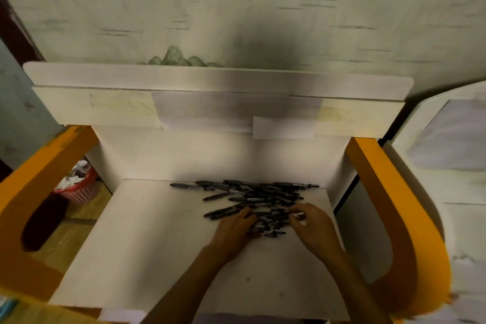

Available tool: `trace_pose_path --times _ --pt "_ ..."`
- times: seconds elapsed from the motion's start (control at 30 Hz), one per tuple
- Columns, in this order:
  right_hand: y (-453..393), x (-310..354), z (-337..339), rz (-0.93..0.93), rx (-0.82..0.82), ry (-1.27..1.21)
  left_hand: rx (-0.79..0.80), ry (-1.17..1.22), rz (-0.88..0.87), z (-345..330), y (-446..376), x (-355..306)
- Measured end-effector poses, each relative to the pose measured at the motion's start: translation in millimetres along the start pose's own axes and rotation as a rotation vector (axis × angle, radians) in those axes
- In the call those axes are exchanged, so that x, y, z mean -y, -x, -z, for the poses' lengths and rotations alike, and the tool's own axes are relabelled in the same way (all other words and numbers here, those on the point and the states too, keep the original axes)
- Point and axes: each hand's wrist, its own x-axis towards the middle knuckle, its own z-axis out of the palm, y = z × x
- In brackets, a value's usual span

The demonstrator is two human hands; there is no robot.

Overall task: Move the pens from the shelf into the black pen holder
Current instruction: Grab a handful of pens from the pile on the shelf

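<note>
both hands [273,226] rest on the near edge of the pens [252,198].

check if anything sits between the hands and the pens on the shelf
Nothing visible does. Both the left hand and the right hand already rest on the near edge of the pile of pens on the shelf.
</note>
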Motion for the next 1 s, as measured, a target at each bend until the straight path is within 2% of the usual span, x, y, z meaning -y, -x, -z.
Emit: trace_pose_path --times 0.27,0.5,0.6,0.73,0.87,1.0 --pt "4 -6 5 -0.015 -0.02 0.011 0.122 -0.012 0.035 7 -5 -5" --pt "6 -9 3 -0.015 -0.008 0.004 0.358 -0.107 0.111 17 -7 -12" --pt "7 -8 -2 -0.017 0.014 -0.008 0.351 -0.101 0.184 14 1 -12" --pt "8 -7 -9 -0.022 0.021 0.016 0.135 0.091 0.326 12 17 -8" --pt "7 -3 -13 -0.025 0.028 0.038 -0.193 0.342 0.452 12 34 3" --pt "7 9 -19 0.015 0.041 0.057 -0.579 0.612 0.5 16 37 3"
